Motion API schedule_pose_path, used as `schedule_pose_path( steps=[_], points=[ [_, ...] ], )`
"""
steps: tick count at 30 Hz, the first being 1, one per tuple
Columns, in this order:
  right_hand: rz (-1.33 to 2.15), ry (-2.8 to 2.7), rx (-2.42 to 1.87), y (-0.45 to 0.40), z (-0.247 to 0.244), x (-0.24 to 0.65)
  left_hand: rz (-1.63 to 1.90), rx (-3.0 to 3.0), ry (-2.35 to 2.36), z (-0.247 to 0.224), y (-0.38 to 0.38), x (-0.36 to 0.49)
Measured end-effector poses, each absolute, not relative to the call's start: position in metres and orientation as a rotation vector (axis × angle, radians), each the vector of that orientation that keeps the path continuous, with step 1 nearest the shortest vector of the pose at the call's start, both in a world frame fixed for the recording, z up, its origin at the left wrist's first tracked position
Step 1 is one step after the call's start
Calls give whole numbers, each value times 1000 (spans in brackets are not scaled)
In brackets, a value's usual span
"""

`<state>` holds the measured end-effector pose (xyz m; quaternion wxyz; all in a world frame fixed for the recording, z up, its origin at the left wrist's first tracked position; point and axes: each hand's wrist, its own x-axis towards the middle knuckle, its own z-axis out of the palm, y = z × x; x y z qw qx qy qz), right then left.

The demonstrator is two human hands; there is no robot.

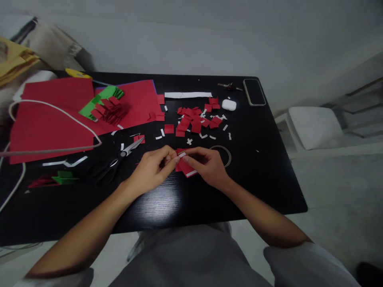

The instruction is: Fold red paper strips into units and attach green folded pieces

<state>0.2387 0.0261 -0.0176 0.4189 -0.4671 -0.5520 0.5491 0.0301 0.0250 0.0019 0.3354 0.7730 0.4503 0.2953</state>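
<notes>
Near the middle of the black table, my left hand [155, 166] and my right hand [208, 164] meet over a small red paper piece [188, 166] with white strips along its edges. My left thumb and forefinger pinch its upper left part. The right thumb presses on it from the other side, with the fingers curled behind. Just beyond my hands is a pile of folded red paper pieces [196, 124] with white scraps around it. Black-handled scissors [119, 157] lie to the left of my left hand. A thin ring [229, 155] lies beside my right hand.
Large red sheets [56, 115] cover the left side, with a green and red folded paper form [103, 104] on them. A white cable [60, 104] loops over them. Toward the back right are a white case [229, 105] and a phone [254, 92]. A white stool [315, 126] stands beyond the right edge.
</notes>
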Motion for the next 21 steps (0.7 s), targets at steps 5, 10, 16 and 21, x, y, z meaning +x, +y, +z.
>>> schedule_pose_path(
  steps=[5,10,16,21],
  points=[
    [1363,-1392,-1168,26,-19,238,789,2021,1175,1,25,31],
    [1355,-1408,-1144,24,-19,238,814,2024,1209,1,24,32],
    [1298,-1428,-1135,21,-17,235,854,2023,1240,1,23,32],
    [1194,-1466,-1137,18,-16,233,862,1941,1280,-1,22,33]
  ],
)
